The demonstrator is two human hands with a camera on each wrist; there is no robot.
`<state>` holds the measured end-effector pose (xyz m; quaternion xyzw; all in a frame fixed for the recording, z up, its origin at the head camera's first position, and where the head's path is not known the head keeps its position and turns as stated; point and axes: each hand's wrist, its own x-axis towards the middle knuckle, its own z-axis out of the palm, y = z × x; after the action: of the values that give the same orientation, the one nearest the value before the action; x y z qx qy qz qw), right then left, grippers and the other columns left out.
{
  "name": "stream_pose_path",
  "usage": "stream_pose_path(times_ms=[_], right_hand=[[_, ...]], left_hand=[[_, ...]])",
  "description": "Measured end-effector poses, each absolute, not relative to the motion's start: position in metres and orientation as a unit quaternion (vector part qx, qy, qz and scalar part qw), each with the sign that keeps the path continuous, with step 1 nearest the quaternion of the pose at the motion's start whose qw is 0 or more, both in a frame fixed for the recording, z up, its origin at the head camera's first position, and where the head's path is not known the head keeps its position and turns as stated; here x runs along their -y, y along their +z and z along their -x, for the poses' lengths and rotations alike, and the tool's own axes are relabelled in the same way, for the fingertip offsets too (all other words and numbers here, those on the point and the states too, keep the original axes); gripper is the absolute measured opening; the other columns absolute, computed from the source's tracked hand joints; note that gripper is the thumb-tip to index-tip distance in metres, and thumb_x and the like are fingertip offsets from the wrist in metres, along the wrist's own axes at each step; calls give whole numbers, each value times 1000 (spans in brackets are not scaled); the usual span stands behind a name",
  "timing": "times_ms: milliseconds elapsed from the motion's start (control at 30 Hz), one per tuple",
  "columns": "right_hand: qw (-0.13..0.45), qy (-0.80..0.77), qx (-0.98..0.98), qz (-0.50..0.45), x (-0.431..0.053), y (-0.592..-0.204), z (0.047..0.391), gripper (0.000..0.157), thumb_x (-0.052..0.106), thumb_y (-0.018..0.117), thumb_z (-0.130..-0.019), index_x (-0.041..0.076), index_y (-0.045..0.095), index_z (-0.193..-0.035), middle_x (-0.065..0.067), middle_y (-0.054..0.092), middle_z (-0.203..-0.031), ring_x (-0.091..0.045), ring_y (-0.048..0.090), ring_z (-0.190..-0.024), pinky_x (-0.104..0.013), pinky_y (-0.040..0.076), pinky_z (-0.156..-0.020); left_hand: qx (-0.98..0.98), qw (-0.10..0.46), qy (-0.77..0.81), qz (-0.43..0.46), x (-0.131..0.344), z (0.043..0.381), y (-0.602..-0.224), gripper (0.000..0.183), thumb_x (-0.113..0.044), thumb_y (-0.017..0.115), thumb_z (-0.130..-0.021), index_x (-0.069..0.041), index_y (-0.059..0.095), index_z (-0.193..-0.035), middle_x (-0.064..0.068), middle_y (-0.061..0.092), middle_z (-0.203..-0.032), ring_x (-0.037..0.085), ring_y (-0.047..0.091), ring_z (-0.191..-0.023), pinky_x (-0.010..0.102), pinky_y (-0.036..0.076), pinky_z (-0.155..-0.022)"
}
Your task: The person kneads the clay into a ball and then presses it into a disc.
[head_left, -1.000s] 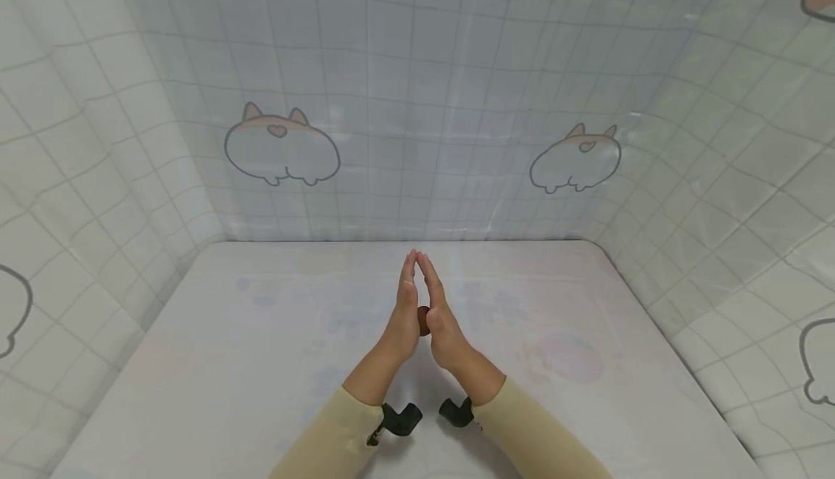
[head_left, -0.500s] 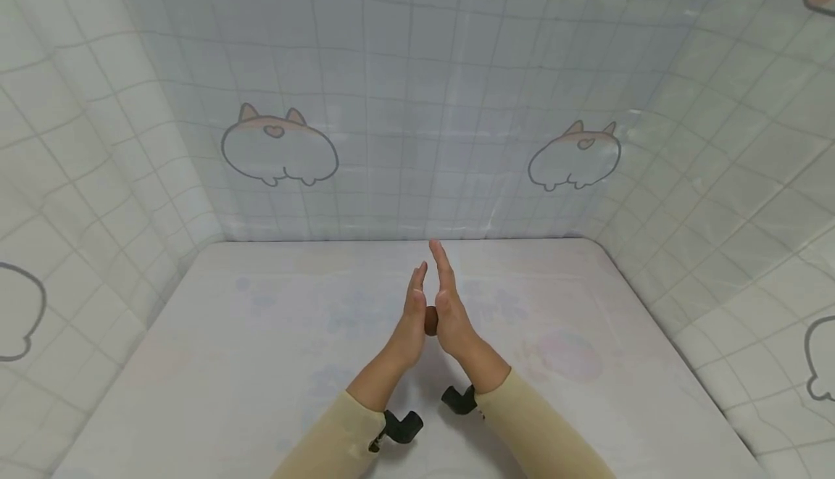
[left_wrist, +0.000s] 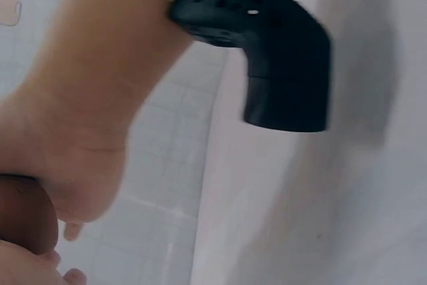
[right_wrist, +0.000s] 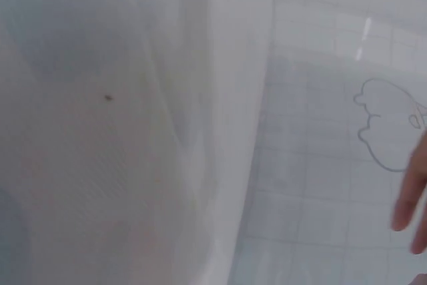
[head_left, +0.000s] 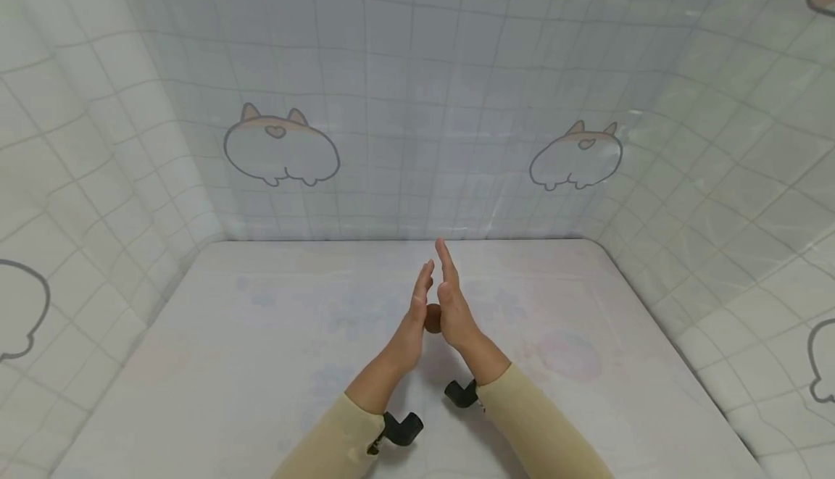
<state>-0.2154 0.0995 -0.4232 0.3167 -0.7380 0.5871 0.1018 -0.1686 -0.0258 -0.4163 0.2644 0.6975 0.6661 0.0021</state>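
Note:
A smooth brown ball (head_left: 433, 319) sits between the two palms in the head view, near the heels of the hands. My left hand (head_left: 411, 327) presses it from the left with straight fingers. From the other side my right hand (head_left: 459, 316) presses it, its straight fingers reaching farther forward than the left ones. In the left wrist view the ball (left_wrist: 27, 217) shows at the lower left edge, below the heel of the right hand (left_wrist: 63, 155). Only a few fingertips (right_wrist: 408, 198) enter the right wrist view at its right edge.
Both hands are over a table (head_left: 274, 363) with a pale, faintly patterned cover. Black wrist camera mounts (head_left: 403, 430) stick out below the cream sleeves. A gridded curtain (head_left: 424, 102) with cartoon animal drawings encloses the back and both sides.
Both hands have shifted slightly right. The right hand has slid forward past the left fingertips, while the ball between the palms shows more of its round side.

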Motion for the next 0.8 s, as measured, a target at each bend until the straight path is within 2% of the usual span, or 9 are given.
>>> stream_pose_path(times_ms=[67,167,233,267,300,400,500,667,800], right_hand=[[85,595,735,-314,-99,-426,216,91,80,14,-93,24,0,-162,-4,0,-168,-24,4,-151,-69,9,-112],[52,609,727,-314,-98,-431,215,88,80,14,-93,28,-3,-162,-4,12,-165,-18,55,-113,-48,43,-96],[30,618,717,-322,-96,-434,215,87,79,13,-94,29,-5,-162,-8,49,-136,-10,52,-67,-34,46,-66],[25,617,716,-326,-96,-435,214,86,79,12,-94,28,-6,-162,-6,57,-113,-7,41,-55,-31,39,-55],[24,615,717,-328,-95,-436,214,85,77,11,-95,27,-6,-162,-3,56,-113,-6,40,-54,-30,39,-55],[44,598,720,-348,-94,-440,214,83,72,7,-98,20,-5,-162,-11,58,-125,-9,59,-108,-40,46,-93],[78,576,726,-367,-93,-442,214,83,67,4,-101,12,-3,-162,-10,6,-167,-21,10,-152,-52,12,-119],[85,573,708,-404,-89,-439,208,83,66,5,-101,9,-6,-161,-14,5,-167,-31,6,-153,-47,10,-121],[89,578,698,-414,-88,-429,201,86,70,7,-100,11,-6,-161,-13,5,-167,-29,4,-153,-58,9,-118]], left_hand=[[-688,-7,673,-271,27,170,-415,82,-74,2,-96,-25,-5,-162,3,-11,-167,30,-1,-153,73,2,-110],[-676,-17,683,-276,29,173,-414,82,-74,4,-97,-25,-5,-162,-2,-10,-167,28,-2,-153,72,0,-111],[-673,-27,684,-278,30,174,-413,82,-73,4,-97,-24,-5,-162,-2,-9,-167,30,-2,-153,71,1,-111],[-670,-32,687,-278,30,175,-412,82,-73,4,-97,-23,-5,-162,-2,-8,-167,31,-2,-153,71,1,-111],[-669,-37,689,-277,31,175,-411,82,-73,5,-97,-23,-5,-162,-1,-7,-167,31,-2,-153,71,1,-111],[-670,-53,691,-266,32,177,-409,83,-74,5,-97,-24,-4,-162,-1,-5,-167,28,-2,-153,72,1,-111],[-675,-74,690,-251,32,180,-409,83,-74,6,-97,-22,-4,-162,1,-3,-168,25,-1,-153,72,1,-111],[-687,-95,688,-216,33,184,-410,79,-70,5,-99,-24,-3,-162,4,1,-168,29,4,-153,70,4,-112],[-691,-62,697,-178,31,189,-415,74,-71,5,-98,-33,-2,-161,0,-1,-167,29,4,-152,69,12,-112]])
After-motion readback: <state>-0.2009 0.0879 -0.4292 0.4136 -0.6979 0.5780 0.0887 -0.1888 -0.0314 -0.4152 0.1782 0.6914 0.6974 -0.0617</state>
